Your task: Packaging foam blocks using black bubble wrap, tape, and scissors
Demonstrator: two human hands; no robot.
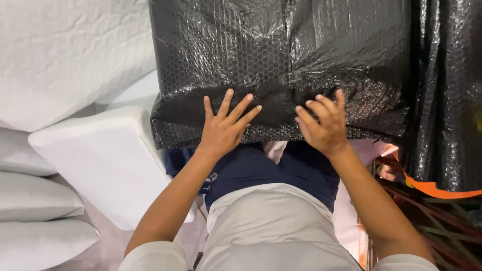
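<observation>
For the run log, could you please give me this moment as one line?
left hand: flat, fingers spread, on black bubble-wrapped bundle | right hand: pressing wrap fold | white pillows left

The bubble-wrapped bundle is glossy black with a honeycomb dot pattern, left of it lie plain white pillows and a white quilted cushion, and right of it an orange strip edges more black wrap.
</observation>
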